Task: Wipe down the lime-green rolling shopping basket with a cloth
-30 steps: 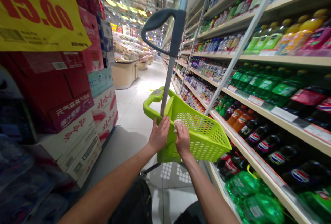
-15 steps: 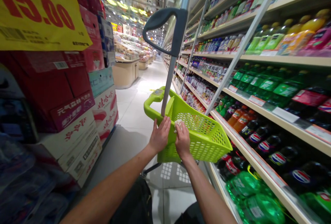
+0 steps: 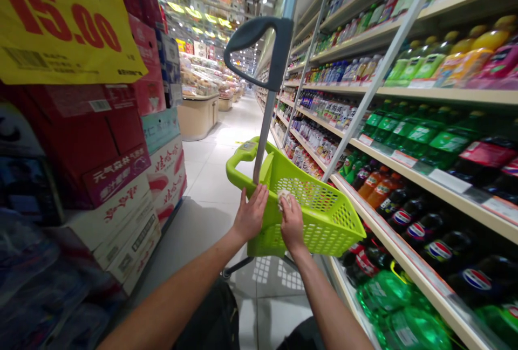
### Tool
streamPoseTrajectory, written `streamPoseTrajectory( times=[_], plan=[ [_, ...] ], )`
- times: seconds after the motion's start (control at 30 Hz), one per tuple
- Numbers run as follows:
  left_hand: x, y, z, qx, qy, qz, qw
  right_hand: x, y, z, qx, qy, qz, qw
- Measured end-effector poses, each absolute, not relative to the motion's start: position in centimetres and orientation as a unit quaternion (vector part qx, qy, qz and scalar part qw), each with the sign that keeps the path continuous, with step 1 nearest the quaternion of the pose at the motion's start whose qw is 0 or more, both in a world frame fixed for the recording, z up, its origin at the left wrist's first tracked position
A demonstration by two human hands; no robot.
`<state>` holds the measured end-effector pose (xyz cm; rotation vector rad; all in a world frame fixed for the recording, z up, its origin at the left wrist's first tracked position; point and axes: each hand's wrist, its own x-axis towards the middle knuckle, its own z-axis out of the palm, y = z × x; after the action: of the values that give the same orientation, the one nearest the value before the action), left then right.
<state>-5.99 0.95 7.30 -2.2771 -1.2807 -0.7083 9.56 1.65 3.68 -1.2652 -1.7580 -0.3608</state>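
Note:
A lime-green rolling shopping basket (image 3: 324, 215) stands in the aisle ahead of me, its grey pull handle (image 3: 263, 48) raised on a metal pole. My left hand (image 3: 251, 214) rests flat on the basket's near rim beside the pole, fingers stretched out. My right hand (image 3: 291, 223) is closed around a small pale crumpled wad (image 3: 283, 198), perhaps a cloth or tissue, pressed against the basket's rim.
Shelves of soft-drink bottles (image 3: 424, 134) run along the right, close to the basket. Stacked red and white cartons (image 3: 121, 177) under a yellow price sign (image 3: 60, 26) line the left. The tiled aisle floor (image 3: 210, 177) stretches ahead toward display counters (image 3: 196, 115).
Both hands and the basket have shifted slightly right and down in view; the right hand with its wad has slid a little along the rim.

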Motion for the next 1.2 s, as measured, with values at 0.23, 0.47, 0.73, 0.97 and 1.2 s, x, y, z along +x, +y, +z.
streamPoseTrajectory(
  times=[0.23, 0.47, 0.73, 0.97, 1.2],
  plan=[
    [-7.5, 1.1, 7.9, -0.826, -0.450, -0.266, 0.210, 10.8, 1.6, 3.5, -0.530, -0.685, -0.159, 0.475],
    [-11.9, 2.6, 9.5, -0.768, -0.535, -0.279, 0.214, 2.5, 2.8, 8.0, -0.374, -0.799, -0.191, 0.430],
    [-11.6, 2.5, 9.3, -0.769, -0.534, -0.286, 0.207, 5.3, 1.5, 0.9, -0.281, -0.895, -0.197, 0.286],
    [-11.3, 2.4, 9.1, -0.763, -0.554, -0.264, 0.199, 4.6, 2.1, 5.1, -0.310, -0.859, -0.201, 0.354],
    [-11.6, 2.1, 8.9, -0.770, -0.553, -0.227, 0.224, 5.2, 1.8, 0.9, -0.249, -0.881, -0.186, 0.358]
  ],
)
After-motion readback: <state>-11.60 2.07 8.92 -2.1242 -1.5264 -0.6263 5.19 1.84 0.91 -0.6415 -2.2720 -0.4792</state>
